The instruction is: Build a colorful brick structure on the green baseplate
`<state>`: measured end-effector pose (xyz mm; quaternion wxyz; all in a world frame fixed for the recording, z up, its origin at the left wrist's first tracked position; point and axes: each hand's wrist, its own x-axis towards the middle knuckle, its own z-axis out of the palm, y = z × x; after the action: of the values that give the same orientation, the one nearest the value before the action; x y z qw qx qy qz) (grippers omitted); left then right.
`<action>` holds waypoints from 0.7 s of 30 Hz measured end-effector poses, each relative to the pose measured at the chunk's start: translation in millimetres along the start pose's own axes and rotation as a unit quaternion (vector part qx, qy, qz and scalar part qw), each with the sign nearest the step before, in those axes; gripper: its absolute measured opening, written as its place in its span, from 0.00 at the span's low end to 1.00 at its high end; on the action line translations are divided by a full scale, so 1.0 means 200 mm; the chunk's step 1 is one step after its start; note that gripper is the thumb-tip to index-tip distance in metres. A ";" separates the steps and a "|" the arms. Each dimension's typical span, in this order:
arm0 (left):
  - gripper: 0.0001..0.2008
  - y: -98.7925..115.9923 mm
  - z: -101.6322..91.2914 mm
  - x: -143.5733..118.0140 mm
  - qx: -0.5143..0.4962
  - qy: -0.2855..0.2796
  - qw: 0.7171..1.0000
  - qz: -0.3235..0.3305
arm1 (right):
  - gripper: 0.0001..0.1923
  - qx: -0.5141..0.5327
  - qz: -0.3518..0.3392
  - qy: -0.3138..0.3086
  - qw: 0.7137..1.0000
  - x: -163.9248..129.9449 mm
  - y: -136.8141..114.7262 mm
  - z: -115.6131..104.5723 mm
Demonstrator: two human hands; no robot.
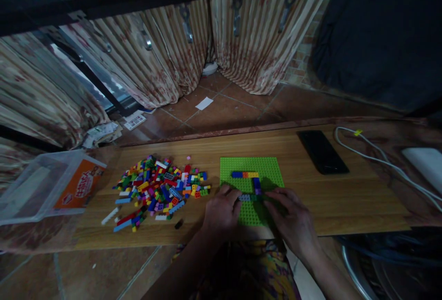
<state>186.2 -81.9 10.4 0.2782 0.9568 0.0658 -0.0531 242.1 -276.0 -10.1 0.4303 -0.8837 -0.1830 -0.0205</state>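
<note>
A green studded baseplate (271, 166) lies in front of me on the wooden board. On it, toy bricks form a bent line: a blue, orange and yellow row (245, 174) at the back, a dark blue and purple side (257, 185), and a front row with a grey-blue brick (244, 197) and a dark green brick (253, 197). My left hand (221, 210) is curled over the plate's left edge, its fingertips closed at the grey-blue brick's left end. At the right edge, my right hand (293, 217) has its fingers stretched and apart, their tips near the front right corner of the line.
Left of the plate spreads a heap of mixed loose bricks (162, 187). A clear plastic box (37, 185) with an orange label stands at the far left. On the right lie a black phone (322, 151) and a white cable (380, 150).
</note>
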 end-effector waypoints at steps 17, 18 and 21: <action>0.10 -0.05 -0.08 -0.01 0.014 -0.001 1.000 0.011 | 0.11 0.043 -0.005 -0.011 0.999 -0.02 -0.05 0.03; 0.10 -0.04 -0.08 -0.01 0.010 0.001 1.000 0.014 | 0.11 0.043 -0.007 -0.010 0.999 -0.01 -0.06 0.03; 0.10 -0.04 -0.09 -0.01 0.005 0.003 1.000 0.019 | 0.11 0.044 -0.016 -0.008 0.999 0.01 -0.08 0.04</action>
<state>183.9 -65.8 21.3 0.2743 0.9594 0.0478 -0.0456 237.0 -260.9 -3.3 0.4665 -0.8613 -0.2010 -0.0119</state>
